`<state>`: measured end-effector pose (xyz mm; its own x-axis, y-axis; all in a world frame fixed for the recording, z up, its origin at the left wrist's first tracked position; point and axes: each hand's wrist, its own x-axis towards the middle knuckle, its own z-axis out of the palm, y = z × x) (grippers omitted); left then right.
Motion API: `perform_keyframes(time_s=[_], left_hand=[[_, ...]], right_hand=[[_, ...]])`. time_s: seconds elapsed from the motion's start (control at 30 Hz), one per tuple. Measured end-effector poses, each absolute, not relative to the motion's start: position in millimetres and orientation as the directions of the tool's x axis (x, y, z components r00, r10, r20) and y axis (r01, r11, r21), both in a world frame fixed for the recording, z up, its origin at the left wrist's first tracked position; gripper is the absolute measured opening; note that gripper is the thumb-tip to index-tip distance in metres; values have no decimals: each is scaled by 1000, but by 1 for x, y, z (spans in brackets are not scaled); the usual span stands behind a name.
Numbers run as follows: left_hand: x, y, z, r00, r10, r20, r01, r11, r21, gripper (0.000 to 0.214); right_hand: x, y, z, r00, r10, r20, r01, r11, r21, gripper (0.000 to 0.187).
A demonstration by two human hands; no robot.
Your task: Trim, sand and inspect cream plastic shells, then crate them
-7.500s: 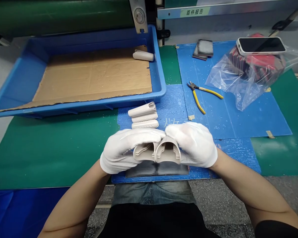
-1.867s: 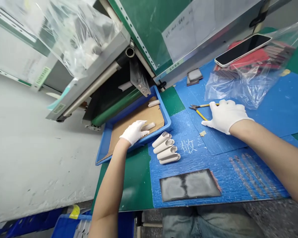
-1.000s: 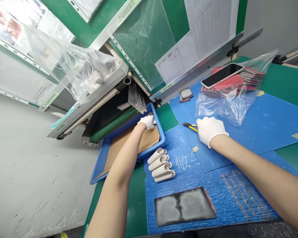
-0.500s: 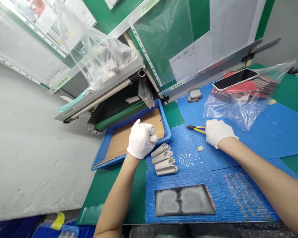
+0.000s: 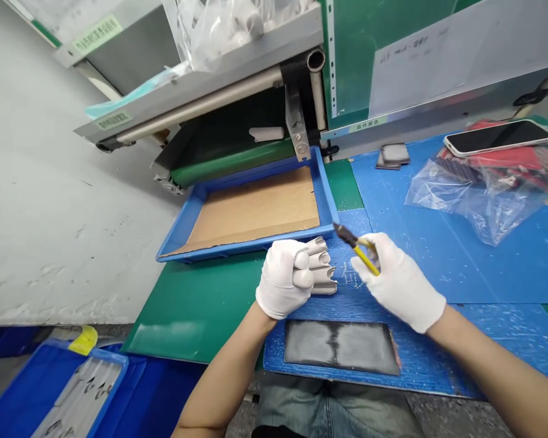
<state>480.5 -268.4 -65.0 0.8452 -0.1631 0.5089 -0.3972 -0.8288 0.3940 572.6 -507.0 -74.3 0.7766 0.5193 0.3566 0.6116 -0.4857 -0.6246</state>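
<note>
My left hand [image 5: 282, 277], in a white glove, is closed round a beige plastic sleeve part [image 5: 303, 277] just above the row of beige parts [image 5: 322, 260] lying on the blue mat [image 5: 438, 340]. My right hand [image 5: 399, 280], also gloved, grips yellow-handled cutters [image 5: 356, 246] with the dark jaws pointing up and left, towards the held part. A dark grey pad [image 5: 340, 347] lies on the mat below both hands.
A blue tray [image 5: 189, 213] lined with cardboard sits behind the hands, under a green conveyor belt [image 5: 232, 164] carrying one beige part [image 5: 266, 133]. A phone [image 5: 497, 137] rests on a clear bag of red items [image 5: 497, 188] at right. Blue bins [image 5: 55, 395] stand at lower left.
My left hand has brought a beige part from the tray down over the row. My right hand has lifted the cutters off the mat and moved them towards the left hand.
</note>
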Motion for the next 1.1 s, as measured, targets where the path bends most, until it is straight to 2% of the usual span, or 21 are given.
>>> perform_keyframes(time_s=[0.1,0.2,0.27,0.37,0.67,1.0,1.1], left_hand=[[483,-272,-63,787,-69,613,-351,-867,354,25],[484,-275,-64,769,-26,638,-324,-877,356,23],[483,-276,-65,777,22,629,-289,-875,388,23],[479,-278,-66,808,49,587,-250,-874,417,20],[478,-277,-65,827,19,562,-214,-913,346,17],[476,-284,-66,836,24,549,-251,-873,419,22],[477,-285,-65,854,42,519,-237,-856,459,21]], right_hand=[[561,-504,-81,629,635,449,777,-500,-382,43],[561,-506,-83,578,698,422,809,-558,-187,53],[562,-507,-83,580,715,390,802,-585,-121,56],[561,-507,-83,599,724,343,792,-600,-115,62],[561,-505,-83,593,741,314,799,-591,-113,60],[550,-511,-84,602,743,292,794,-594,-126,43],[546,-513,-85,565,742,359,822,-541,-175,44]])
